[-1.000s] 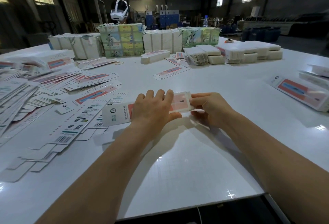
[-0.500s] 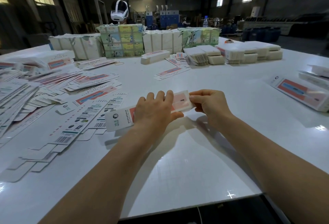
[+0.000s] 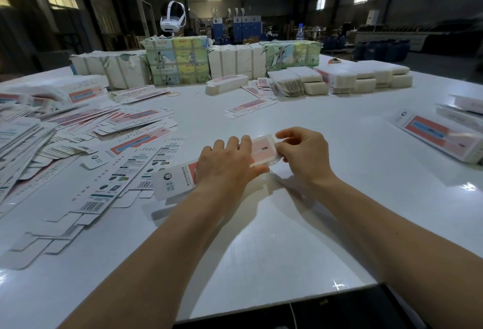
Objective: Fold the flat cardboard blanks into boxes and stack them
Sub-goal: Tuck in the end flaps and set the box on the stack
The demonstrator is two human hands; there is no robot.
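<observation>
A long white and pink cardboard box [image 3: 172,181] is held a little above the white table [image 3: 261,250] in the middle of the view. My left hand [image 3: 226,164] grips its middle from above, fingers curled over the far side. My right hand [image 3: 303,153] pinches the box's right end [image 3: 264,149], where a flap shows. Flat blanks [image 3: 78,135] lie spread in a loose heap on the left. Folded boxes [image 3: 441,135] lie at the right edge.
Wrapped bundles [image 3: 177,60] and stacks of blanks [image 3: 366,77] line the far side of the table, with a white headset [image 3: 172,20] behind them. A single flat blank [image 3: 248,107] and a folded box [image 3: 226,84] lie beyond my hands. The table's near edge [image 3: 287,300] is below.
Both hands have lifted the box slightly and tilted its right end up. My right hand has risen to the box's right end and now pinches the flap there.
</observation>
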